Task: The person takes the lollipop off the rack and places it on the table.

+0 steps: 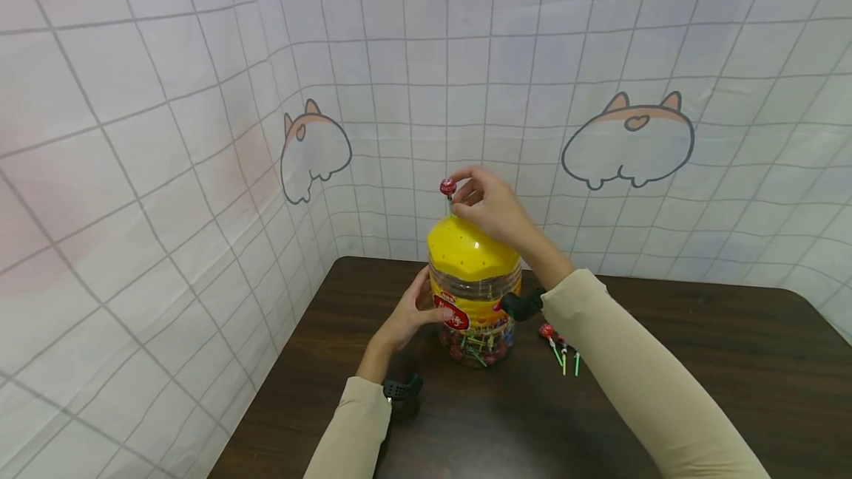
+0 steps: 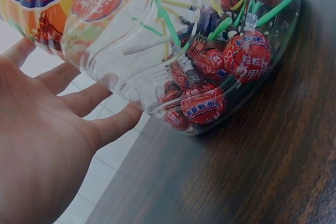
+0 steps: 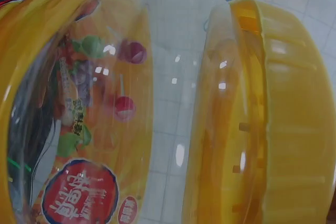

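A clear plastic candy jar (image 1: 466,313) with a yellow lid (image 1: 466,248) stands on the dark table, lollipops piled in its bottom. My left hand (image 1: 407,320) holds the jar's left side, thumb across the front label and fingers behind. In the left wrist view, several of those fingers (image 2: 79,98) spread along the jar's wall. Above the lid, my right hand (image 1: 495,209) pinches a red-wrapped lollipop (image 1: 448,186) upright, head up and stick pointing down at the lid top. The right wrist view shows the lid (image 3: 299,108) and label close up; the lollipop is outside it.
Loose lollipops (image 1: 546,331) lie on the table (image 1: 479,420) right of the jar, partly behind my right sleeve. A white gridded cloth (image 1: 426,58) with cartoon corgi prints hangs close behind and left of the table.
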A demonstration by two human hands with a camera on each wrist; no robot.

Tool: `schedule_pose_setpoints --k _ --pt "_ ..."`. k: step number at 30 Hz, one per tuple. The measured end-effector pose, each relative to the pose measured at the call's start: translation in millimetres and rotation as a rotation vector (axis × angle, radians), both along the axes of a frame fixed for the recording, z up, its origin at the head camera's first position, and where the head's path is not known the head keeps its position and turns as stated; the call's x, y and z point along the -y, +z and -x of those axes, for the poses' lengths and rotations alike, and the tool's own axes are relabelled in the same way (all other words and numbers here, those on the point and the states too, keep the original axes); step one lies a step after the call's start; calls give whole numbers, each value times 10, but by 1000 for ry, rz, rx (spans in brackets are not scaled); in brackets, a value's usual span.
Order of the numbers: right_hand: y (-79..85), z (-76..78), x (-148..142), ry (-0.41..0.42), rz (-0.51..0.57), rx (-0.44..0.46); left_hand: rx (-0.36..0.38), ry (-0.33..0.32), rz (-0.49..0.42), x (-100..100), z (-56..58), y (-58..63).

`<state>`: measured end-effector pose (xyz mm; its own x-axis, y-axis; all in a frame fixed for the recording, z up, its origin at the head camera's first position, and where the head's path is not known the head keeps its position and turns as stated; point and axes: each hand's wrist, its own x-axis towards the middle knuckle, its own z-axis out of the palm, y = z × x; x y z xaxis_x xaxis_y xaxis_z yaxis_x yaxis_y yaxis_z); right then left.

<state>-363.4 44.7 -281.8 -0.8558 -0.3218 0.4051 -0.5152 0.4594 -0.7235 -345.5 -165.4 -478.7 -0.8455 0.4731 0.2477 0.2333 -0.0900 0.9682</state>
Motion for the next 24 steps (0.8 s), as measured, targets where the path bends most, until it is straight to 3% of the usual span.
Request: schedule_pose_setpoints --k 12,16,24 --pt "4 18 47 -14 -49 -44 4 -5 9 16 5 3" --pt "-2 -2 52 -24 19 -54 -2 -1 14 11 17 -12" --pt "-9 -24 -3 -18 215 -163 -11 -5 7 9 27 -23"
